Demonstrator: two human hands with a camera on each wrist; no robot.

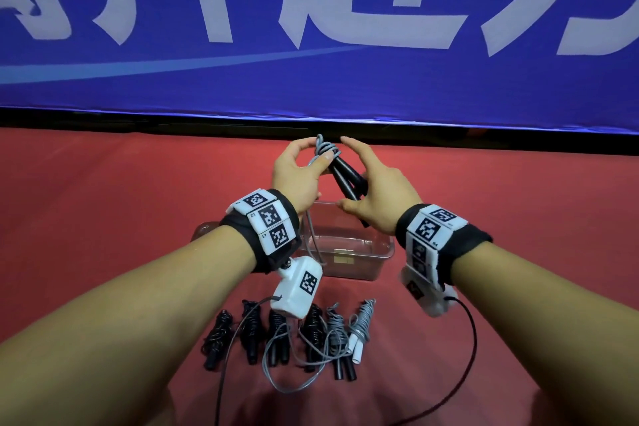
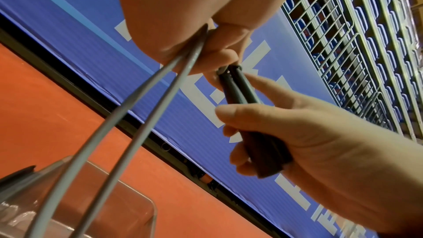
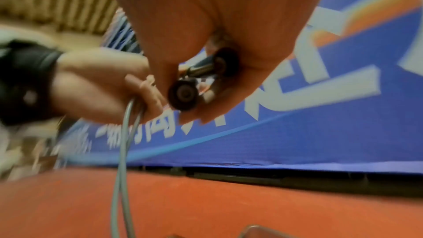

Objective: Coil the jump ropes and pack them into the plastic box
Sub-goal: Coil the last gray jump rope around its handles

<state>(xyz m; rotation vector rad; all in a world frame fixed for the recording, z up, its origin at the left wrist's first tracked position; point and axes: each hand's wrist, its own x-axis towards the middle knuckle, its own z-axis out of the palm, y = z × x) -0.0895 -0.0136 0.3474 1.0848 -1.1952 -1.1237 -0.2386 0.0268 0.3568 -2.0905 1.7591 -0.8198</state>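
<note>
I hold a jump rope over the clear plastic box (image 1: 377, 254). My right hand (image 1: 377, 190) grips its two black handles (image 1: 347, 178) together, ends towards the wrist (image 3: 183, 95). Thumb and fingers of my left hand (image 1: 297, 166) pinch the grey rope (image 1: 323, 145), which is wound in a few turns around the handles' top. Two grey strands (image 2: 137, 115) run down from the left hand (image 2: 183, 15) past the box (image 2: 114, 196) to a loose loop (image 1: 297, 384) on the floor. The right hand (image 2: 320, 142) wraps the handles (image 2: 240, 88).
Several coiled ropes lie in a row on the red floor in front of the box: black ones (image 1: 252, 332) and grey ones (image 1: 359, 328), one with white handles. A blue banner (image 1: 311, 79) stands just behind the hands. Wrist camera cables trail on the floor.
</note>
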